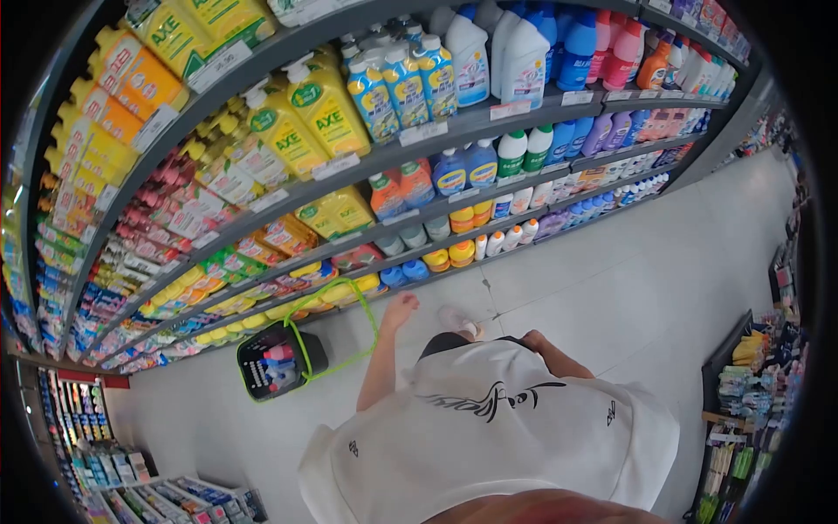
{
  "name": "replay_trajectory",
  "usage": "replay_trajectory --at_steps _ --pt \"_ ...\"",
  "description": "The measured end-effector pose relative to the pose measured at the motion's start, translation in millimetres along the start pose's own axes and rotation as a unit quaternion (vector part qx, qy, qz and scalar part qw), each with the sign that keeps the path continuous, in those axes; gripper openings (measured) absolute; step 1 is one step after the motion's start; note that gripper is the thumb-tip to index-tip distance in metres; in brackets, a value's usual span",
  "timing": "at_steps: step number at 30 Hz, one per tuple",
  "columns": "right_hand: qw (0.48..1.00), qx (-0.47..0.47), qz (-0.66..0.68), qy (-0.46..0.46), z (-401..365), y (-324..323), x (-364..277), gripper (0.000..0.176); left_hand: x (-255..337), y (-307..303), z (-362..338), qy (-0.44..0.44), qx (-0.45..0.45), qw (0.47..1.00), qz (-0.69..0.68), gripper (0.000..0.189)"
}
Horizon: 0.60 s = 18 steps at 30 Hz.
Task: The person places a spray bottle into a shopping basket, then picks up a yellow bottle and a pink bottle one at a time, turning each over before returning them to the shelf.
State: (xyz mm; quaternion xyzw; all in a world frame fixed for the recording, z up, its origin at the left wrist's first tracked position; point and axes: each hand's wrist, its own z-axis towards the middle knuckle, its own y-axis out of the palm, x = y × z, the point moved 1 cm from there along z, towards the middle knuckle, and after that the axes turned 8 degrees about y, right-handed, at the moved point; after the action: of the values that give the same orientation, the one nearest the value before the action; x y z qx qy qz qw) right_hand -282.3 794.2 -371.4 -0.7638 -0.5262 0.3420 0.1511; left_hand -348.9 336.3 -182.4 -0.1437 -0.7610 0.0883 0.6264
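Observation:
My left hand [401, 309] hangs in front of the lower shelves, fingers loosely bent and apart, with nothing seen in them. Just to its left stands a dark shopping basket [312, 351] on the floor. Its bright green handle [370, 307] loops up close to my left forearm. Inside the basket lie pink, white and blue packages [279, 367]. My right hand [534, 339] is low beside my dark shorts [445, 344], its fingers mostly turned from view; I cannot tell whether it holds anything.
A long curved shelf unit [467, 123] ahead carries yellow AXE bottles [332, 118], white jugs [524, 57] and other cleaning bottles. Grey tiled floor [602, 262] runs along it. More racks stand at right [742, 393] and lower left [175, 502].

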Motion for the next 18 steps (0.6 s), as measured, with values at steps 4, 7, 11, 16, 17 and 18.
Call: replay_trajectory --at_steps 4,7,11,16,17,18 --pt "0.993 -0.070 0.091 0.005 -17 -63 -23 0.034 65 -15 64 0.116 0.091 0.989 -0.002 0.018" --pt "0.993 -0.033 0.107 0.043 9 -114 -47 0.034 134 -36 92 0.207 0.172 0.962 -0.049 0.013" --pt "0.996 0.062 0.012 -0.068 13 -198 -132 0.032 222 -84 88 0.272 0.296 0.915 -0.033 0.010" --pt "0.976 0.162 0.033 -0.145 18 -260 -253 0.038 272 -151 87 0.381 0.414 0.824 -0.068 0.026" --pt "0.976 0.148 0.019 -0.159 13 -263 -276 0.038 282 -163 83 0.370 0.431 0.821 -0.053 0.031" --pt "0.978 0.132 0.029 -0.159 5 -270 -301 0.040 293 -175 81 0.361 0.449 0.817 -0.036 0.037"
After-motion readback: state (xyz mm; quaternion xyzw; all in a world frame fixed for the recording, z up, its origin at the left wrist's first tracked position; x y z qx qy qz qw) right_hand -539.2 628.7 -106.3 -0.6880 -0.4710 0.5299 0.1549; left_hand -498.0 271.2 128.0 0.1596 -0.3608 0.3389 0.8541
